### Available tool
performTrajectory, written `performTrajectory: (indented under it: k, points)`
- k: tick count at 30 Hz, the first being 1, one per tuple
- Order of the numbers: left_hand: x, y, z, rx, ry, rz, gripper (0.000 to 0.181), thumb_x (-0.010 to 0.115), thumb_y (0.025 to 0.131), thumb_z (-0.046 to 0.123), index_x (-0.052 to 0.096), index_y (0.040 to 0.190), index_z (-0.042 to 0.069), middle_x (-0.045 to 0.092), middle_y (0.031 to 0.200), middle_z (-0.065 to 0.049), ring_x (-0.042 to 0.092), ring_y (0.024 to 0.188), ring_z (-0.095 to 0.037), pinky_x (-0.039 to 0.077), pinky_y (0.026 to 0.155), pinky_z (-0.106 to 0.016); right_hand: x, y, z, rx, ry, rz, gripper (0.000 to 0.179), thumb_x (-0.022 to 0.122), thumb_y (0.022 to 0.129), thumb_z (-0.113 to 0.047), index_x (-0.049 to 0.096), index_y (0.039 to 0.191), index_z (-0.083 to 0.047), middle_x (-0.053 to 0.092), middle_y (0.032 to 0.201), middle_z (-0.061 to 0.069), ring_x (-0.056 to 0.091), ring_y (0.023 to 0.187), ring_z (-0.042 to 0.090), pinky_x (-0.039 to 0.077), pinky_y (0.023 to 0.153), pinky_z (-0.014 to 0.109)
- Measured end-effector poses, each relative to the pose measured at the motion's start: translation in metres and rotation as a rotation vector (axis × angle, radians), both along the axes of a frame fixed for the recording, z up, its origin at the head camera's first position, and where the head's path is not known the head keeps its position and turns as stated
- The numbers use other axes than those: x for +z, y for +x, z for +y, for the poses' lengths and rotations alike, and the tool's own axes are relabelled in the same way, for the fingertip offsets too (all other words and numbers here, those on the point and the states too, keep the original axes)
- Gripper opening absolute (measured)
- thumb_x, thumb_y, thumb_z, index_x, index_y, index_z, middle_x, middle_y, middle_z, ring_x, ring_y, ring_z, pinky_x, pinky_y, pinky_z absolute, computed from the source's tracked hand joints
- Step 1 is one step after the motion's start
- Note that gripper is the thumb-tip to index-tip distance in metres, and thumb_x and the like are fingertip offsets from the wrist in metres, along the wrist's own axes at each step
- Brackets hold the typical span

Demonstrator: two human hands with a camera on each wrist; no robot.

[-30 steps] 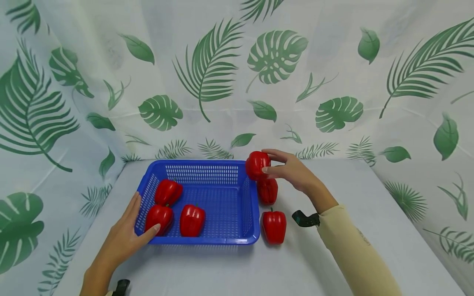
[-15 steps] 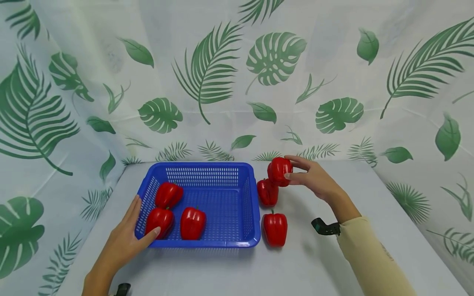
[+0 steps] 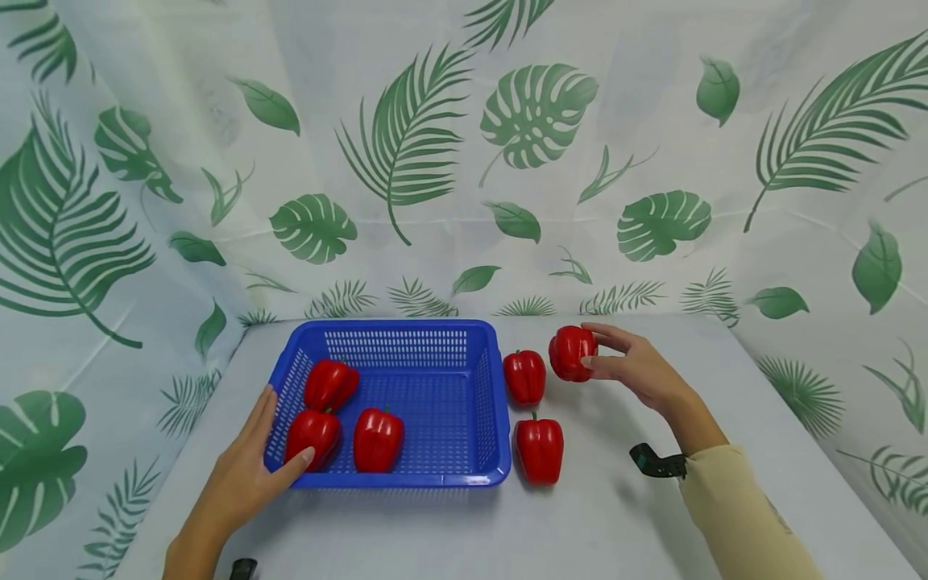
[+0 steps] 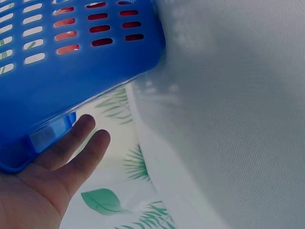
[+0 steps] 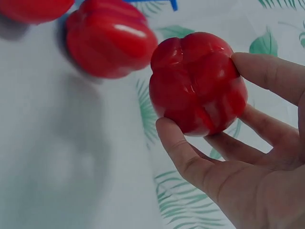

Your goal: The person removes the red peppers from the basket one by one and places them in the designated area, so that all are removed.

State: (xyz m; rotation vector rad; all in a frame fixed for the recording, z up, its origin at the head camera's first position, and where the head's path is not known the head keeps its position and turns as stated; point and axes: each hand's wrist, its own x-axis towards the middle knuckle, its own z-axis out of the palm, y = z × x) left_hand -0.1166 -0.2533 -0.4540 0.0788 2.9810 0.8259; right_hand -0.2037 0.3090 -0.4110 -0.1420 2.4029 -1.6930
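My right hand [image 3: 638, 372] pinches a red bell pepper [image 3: 573, 353] between thumb and fingers, to the right of the blue basket [image 3: 416, 480]. In the right wrist view that held bell pepper [image 5: 198, 86] shows its lobed end, over the white table. My left hand [image 3: 242, 467] lies at the basket's left side, its thumb over the front-left corner. From the left wrist, two straight fingers [image 4: 90, 155] extend along the outside of the basket wall [image 4: 71, 76]. Inside the basket are three red bell peppers, one at the back left [image 3: 330, 385], one at the front left [image 3: 312, 437] and one nearer the middle [image 3: 379, 441].
Two more red bell peppers stand on the table along the basket's right side, one farther back [image 3: 525, 377] and one in front [image 3: 540, 451]. A white curtain [image 3: 449, 161] with green leaf prints closes off the back and sides of the white table [image 3: 406, 536].
My right hand has carried its bell pepper rightward and down, away from the basket's back-right corner and past the bell pepper standing there. The left hand stays at the basket.
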Motion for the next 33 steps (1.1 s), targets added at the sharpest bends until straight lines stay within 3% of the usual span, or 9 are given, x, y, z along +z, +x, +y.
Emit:
performTrajectory:
  k: [10,27,33]
  points:
    - [0.001,-0.001,0.001,-0.001,-0.009,-0.003,0.122,0.07,0.092,0.065,0.002,0.17,0.001,0.007,0.176,-0.027,0.02,0.154,-0.06,0.04,0.102,-0.077,-0.018,0.005,0.01,-0.022,0.006,-0.035,0.082,0.075,0.098,-0.014,0.032,0.167,-0.003,0.029,0.167,0.032,0.045,0.141,0.051,0.058,0.101,0.051]
    - [-0.002,-0.001,0.0,-0.003,-0.006,0.008,0.122,0.07,0.092,0.065,0.004,0.17,0.0,0.008,0.176,-0.027,0.02,0.154,-0.059,0.037,0.103,-0.078,-0.044,0.005,0.012,-0.027,-0.016,-0.094,0.081,0.074,0.1,-0.012,0.031,0.168,-0.003,0.024,0.169,0.032,0.036,0.147,0.053,0.055,0.105,0.056]
    - [-0.001,-0.001,0.0,-0.004,-0.008,0.005,0.122,0.071,0.091,0.064,0.004,0.17,0.0,0.008,0.176,-0.027,0.02,0.154,-0.059,0.039,0.103,-0.078,-0.05,0.006,0.012,-0.022,-0.003,-0.087,0.08,0.073,0.099,-0.012,0.032,0.167,-0.003,0.026,0.168,0.033,0.04,0.145,0.053,0.055,0.105,0.055]
